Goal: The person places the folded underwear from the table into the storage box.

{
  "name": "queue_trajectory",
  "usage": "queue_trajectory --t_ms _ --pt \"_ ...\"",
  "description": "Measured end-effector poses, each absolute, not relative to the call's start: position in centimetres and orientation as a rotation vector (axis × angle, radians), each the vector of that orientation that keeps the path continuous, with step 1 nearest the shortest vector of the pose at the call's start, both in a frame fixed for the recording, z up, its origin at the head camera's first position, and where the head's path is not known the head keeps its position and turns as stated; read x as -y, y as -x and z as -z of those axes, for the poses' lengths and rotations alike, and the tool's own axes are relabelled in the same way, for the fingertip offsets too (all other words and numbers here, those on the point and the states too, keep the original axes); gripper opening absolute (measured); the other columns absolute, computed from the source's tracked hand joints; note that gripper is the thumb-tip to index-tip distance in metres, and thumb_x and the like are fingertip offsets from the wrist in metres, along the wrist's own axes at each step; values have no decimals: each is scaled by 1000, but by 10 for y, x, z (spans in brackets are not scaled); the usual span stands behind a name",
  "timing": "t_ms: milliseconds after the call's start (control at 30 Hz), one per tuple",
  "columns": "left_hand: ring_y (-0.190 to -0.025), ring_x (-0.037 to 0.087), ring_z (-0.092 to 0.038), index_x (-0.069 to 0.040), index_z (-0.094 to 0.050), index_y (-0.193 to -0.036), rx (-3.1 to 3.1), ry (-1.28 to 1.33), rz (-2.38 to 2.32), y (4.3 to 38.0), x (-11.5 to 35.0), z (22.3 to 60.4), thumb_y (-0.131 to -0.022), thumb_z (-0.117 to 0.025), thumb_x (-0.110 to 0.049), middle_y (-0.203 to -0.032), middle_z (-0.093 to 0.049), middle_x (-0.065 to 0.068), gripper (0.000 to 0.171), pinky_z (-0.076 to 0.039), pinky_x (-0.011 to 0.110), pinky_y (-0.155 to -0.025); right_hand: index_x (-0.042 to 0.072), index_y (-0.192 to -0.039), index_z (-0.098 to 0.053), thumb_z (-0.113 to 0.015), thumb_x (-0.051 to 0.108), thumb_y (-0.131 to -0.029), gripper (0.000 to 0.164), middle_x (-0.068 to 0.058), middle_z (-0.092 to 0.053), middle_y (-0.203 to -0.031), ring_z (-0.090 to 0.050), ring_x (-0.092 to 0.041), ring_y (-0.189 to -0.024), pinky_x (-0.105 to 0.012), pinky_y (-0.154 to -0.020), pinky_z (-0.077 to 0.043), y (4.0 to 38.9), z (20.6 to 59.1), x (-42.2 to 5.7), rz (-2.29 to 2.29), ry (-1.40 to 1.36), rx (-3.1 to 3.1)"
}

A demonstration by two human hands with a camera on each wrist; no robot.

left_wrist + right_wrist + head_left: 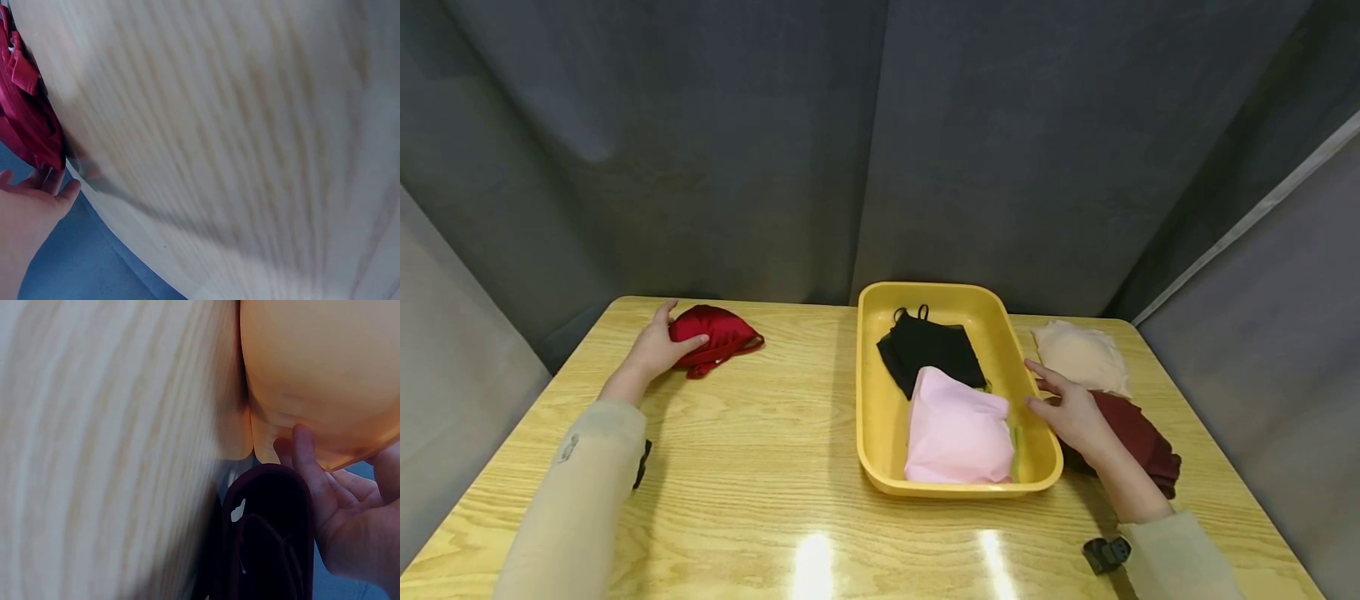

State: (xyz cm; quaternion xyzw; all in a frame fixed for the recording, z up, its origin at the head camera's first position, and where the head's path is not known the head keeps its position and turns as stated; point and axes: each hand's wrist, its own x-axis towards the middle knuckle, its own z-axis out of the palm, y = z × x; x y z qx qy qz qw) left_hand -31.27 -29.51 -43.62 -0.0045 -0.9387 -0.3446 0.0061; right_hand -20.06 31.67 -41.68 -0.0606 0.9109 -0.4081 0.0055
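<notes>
My left hand [653, 346] is at the red satin bra [718, 333] near the table's back left edge, thumb spread over its near side. In the left wrist view, the fingers reach the edge of the red fabric. My right hand [1075, 417] rests at the right side of a yellow plastic tub [872, 400], its fingers extended over the rim. The right wrist view shows fingers [304, 447] against the tub's outer wall. Inside the tub lie a black strappy garment [936, 354] and, nearer, a pink folded garment [958, 433].
Right of the tub, a beige garment [1082, 354] lies behind a dark maroon folded garment [1138, 446], which is partly under my right forearm. The wooden table [752, 450] ends at grey curtains [737, 150] behind and at the sides.
</notes>
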Motion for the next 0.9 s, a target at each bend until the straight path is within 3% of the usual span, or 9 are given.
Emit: queue_trajectory --t_ms 333,600,900 --pt "-132 52 -23 -2 9 -149 2997 -44 1123 312 294 436 -87 -61 -51 -148 -16 36 106 -24 62 -107 6 -146 -34 -58 16 -93 59 -31 -47 -130 -60 -37 -99 -27 -72 -54 200 415 -318 1277 178 -2848" --pt "-128 54 -20 3 -4 -149 3046 -50 1047 313 290 437 -84 -63 -53 -143 -25 36 104 -27 62 -103 6 -146 -34 -58 17 -93 59 -31 -48 -130 -59 -37 -99 -28 -72 -54 199 415 -317 1271 175 -2858" --pt "-123 53 -22 -2 -19 -148 3085 20 976 316 283 438 -81 -66 -53 -142 -27 35 97 -29 62 -96 7 -146 -34 -58 18 -93 59 -31 -47 -131 -59 -37 -100 -28 -73 -54 198 415 -317 1266 170 -2858"
